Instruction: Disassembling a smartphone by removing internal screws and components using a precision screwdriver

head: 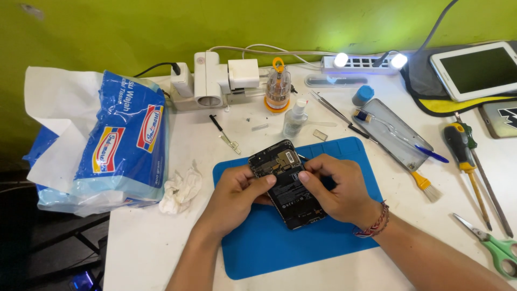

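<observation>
From the head camera, an opened phone (287, 184) with its back cover off lies tilted on a blue work mat (258, 242), near the mat's top edge. The dark insides of the phone face up.

The left hand (234, 196) holds the phone's left side, with the thumb pressed on top of it. The right hand (336, 188) holds the right side, and its fingertips (305, 175) pinch down on the middle of the phone. Both hands are closed on the phone. A woven bracelet (372, 223) sits on the right wrist.

Just left of the mat is a crumpled white tissue (180, 189). Further left is a big blue tissue pack (121, 148). Behind the mat stand a small clear bottle (295, 118) and a jar of screwdriver bits (277, 86). To the right lie a small brush (425, 186), a yellow and black screwdriver (466, 161) and green-handled scissors (493, 245). A white tablet (476, 70) rests in the far right corner.
</observation>
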